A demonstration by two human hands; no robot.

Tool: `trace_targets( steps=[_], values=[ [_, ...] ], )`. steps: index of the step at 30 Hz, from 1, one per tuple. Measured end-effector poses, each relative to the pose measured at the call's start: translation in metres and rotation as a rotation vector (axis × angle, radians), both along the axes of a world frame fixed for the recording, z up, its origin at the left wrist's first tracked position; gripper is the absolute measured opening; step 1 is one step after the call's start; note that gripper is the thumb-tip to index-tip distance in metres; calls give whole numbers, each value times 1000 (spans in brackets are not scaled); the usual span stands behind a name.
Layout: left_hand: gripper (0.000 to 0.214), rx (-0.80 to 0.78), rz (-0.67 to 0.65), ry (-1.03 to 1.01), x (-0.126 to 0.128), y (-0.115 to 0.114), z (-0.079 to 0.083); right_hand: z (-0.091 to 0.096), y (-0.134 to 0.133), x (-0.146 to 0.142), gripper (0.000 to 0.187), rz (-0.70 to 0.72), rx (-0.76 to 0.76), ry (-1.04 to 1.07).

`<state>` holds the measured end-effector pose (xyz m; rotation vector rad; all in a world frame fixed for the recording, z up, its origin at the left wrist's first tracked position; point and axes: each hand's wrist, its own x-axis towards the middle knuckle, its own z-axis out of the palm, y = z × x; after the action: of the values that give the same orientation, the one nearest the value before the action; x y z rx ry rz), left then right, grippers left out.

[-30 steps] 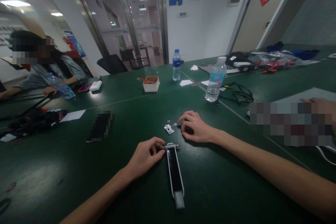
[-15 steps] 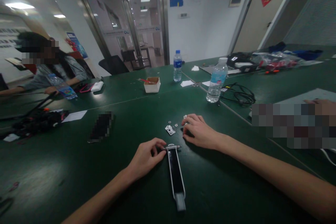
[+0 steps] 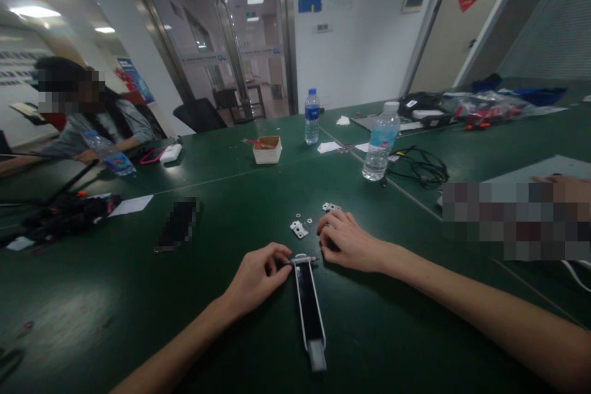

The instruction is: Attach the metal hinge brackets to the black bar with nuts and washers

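A white-rimmed strip lay just right of my left hand, which pinched the tip of a thin rod across the strip's far end. Beyond that end sat a metal plate; to its right, my right hand curled, its hold impossible to tell.

Left hand and right hand: bare, fingers slender. Left forearm and right forearm: uncovered to the edge of view, slim, smooth in outline, tapering toward the hand.
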<state>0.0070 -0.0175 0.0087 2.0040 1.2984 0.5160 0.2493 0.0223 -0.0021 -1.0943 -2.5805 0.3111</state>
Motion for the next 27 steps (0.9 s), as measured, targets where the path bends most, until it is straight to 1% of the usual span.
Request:
trace_targets(
  steps=[4,9,11,13,15,17,19,20,22,24,27],
  values=[
    [27,4,19,1,1,-1,2,-4,2,2,9,66,69,32],
    [27,53,68,-17,1,-1,2,-9,3,1,11,90,123,106],
    [27,132,111,-12,0,-3,0,-11,0,-2,11,111,164,160],
    [26,280,109,9,0,-5,-4,-12,-6,-6,11,153,212,223],
    [23,469,5,30,-1,-9,-9,-12,-16,-12,11,214,263,282],
    [19,610,-156,44,-2,-14,-12,-11,-26,-18,12,283,306,318],
    [20,678,-269,78,-2,-18,-14,-10,-33,-23,13,340,326,314],
    [22,692,-302,100,-2,-20,-14,-10,-36,-25,13,360,334,310],
    [27,701,-340,131,-2,-22,-12,-9,-39,-28,13,378,345,306],
    [28,690,-347,149,-2,-22,-11,-9,-38,-28,12,373,342,299],
    [25,661,-293,145,-1,-20,-11,-10,-35,-26,10,321,300,297]
  ],
)
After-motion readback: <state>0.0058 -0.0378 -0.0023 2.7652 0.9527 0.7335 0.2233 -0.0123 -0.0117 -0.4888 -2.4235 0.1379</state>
